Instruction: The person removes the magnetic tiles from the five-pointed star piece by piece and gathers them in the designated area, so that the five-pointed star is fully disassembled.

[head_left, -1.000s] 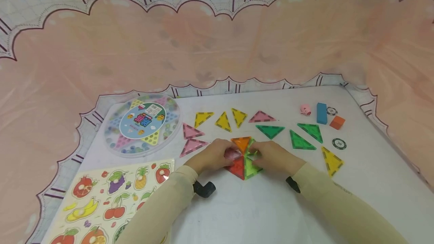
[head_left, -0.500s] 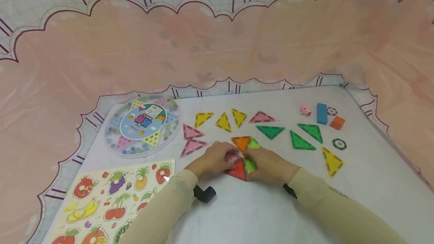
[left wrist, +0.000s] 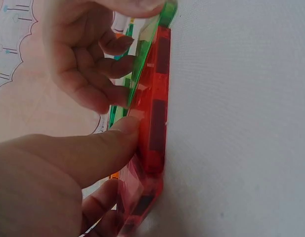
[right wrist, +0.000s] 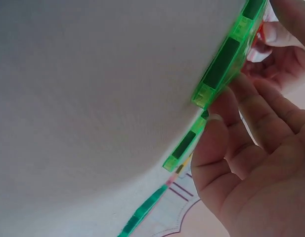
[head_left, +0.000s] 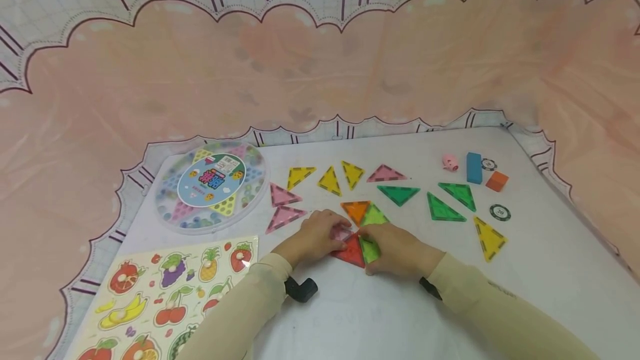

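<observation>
In the head view, triangular magnetic tiles form a fan at the table's middle: orange (head_left: 355, 211), light green (head_left: 375, 214), a second light green tile (head_left: 369, 249), red (head_left: 350, 253) and pink (head_left: 342, 234). My left hand (head_left: 318, 235) curls over the pink and red tiles, its thumb on the red one in the left wrist view and its fingers by the pink. My right hand (head_left: 397, 246) pinches the lower light green tile between thumb and fingers. That tile leans up against the red tile's edge in the left wrist view. My right hand hides part of it.
Loose triangles lie beyond the hands, among them a yellow tile (head_left: 330, 180), a pink tile (head_left: 284, 218) and a dark green tile (head_left: 445, 208). A round game box (head_left: 167, 182) and a fruit puzzle board (head_left: 142, 285) stand left. A blue block (head_left: 474, 168) lies right.
My right hand has shifted slightly left and toward me, leaving more of the upper light green tile showing. My left hand has barely moved.
</observation>
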{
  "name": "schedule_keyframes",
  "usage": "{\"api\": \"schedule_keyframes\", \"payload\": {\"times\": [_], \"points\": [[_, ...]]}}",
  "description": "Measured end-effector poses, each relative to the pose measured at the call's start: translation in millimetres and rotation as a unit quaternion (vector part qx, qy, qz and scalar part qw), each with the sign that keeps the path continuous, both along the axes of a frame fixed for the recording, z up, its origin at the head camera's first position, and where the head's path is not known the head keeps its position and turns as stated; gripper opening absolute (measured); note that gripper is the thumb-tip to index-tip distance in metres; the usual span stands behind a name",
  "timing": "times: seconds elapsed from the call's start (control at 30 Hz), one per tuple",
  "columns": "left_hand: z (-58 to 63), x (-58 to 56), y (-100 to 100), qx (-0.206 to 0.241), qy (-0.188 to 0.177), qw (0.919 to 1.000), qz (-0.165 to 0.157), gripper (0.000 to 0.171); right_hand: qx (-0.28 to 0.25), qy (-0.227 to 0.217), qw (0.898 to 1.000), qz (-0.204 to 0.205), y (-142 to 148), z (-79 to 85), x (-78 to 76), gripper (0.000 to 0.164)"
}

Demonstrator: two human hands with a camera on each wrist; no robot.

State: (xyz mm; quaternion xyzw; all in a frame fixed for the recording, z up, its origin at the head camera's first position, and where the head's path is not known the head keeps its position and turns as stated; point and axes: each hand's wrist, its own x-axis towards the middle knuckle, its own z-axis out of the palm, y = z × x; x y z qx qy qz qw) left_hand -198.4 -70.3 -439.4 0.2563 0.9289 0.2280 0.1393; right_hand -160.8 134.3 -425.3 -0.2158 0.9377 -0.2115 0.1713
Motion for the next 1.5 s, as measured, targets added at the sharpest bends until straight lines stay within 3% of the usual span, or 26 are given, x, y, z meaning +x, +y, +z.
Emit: {"api": "schedule_keyframes", "payload": {"times": [0.3,0.57,0.9,1.27,1.5], "points": [[-2.1,-0.4,-1,-0.004,-0.007,0.9999,0.007,0.039,-0.017,0.016,1.000,0.012,7,3.4,9.5,0.074],[-3.5,-0.9,-1,0.004,-0.011,0.9999,0.004,0.039,-0.015,0.020,0.998,-0.053,33,1.2,8.5,0.068],[0.6,1.0,-2,0.004,-0.015,0.9999,-0.001,0.039,-0.033,0.027,0.994,-0.098,78,-0.1,-1.1,0.058],[4.3,1.8,-3,-0.002,-0.024,0.9997,-0.002,0.040,-0.034,0.032,0.995,-0.090,94,-0.2,-9.9,0.054],[3.4,3.2,-3,0.005,-0.018,0.9998,-0.005,0.038,-0.062,0.050,0.994,-0.075,80,6.2,-4.0,0.054]]}}
